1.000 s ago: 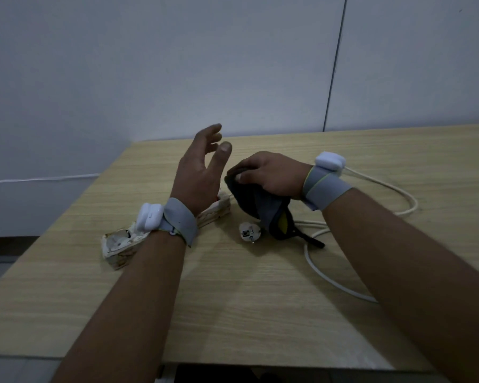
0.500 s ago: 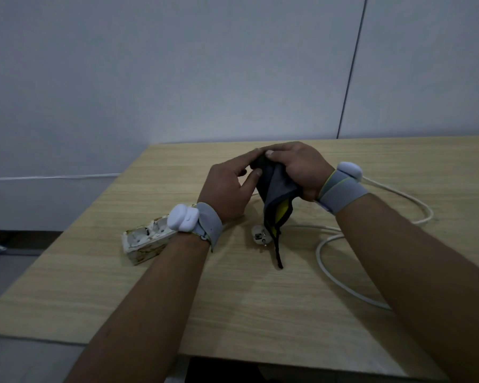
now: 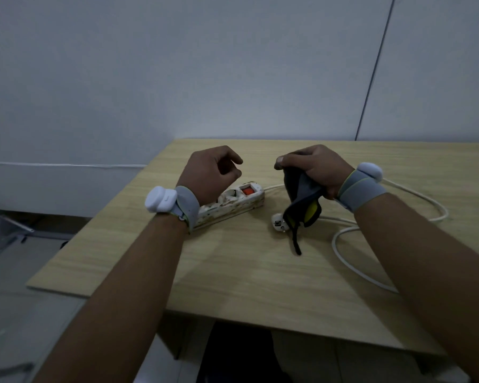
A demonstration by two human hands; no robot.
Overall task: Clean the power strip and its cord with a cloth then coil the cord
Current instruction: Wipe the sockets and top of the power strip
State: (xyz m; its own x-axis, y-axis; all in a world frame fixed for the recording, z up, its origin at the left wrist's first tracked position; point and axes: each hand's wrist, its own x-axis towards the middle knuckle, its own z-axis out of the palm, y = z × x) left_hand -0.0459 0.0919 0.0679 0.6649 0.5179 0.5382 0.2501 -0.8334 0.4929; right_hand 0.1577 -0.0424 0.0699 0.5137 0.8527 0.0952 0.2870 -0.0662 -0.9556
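Pale wood-grain table, light tan with fine streaks. On it, a white power strip mottled with brownish stains, its switch glowing orange-red at the right end. A white cord loops right, white plug too. The cloth is dark grey, a yellow patch showing low. Grey wristbands, white pods. Wall flat grey-blue.

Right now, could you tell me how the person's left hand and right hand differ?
The right hand grips a dark cloth; the left hand holds nothing. The left hand hovers over the power strip; the right hand is above the plug. Both are loosely curled and wear grey wristbands.
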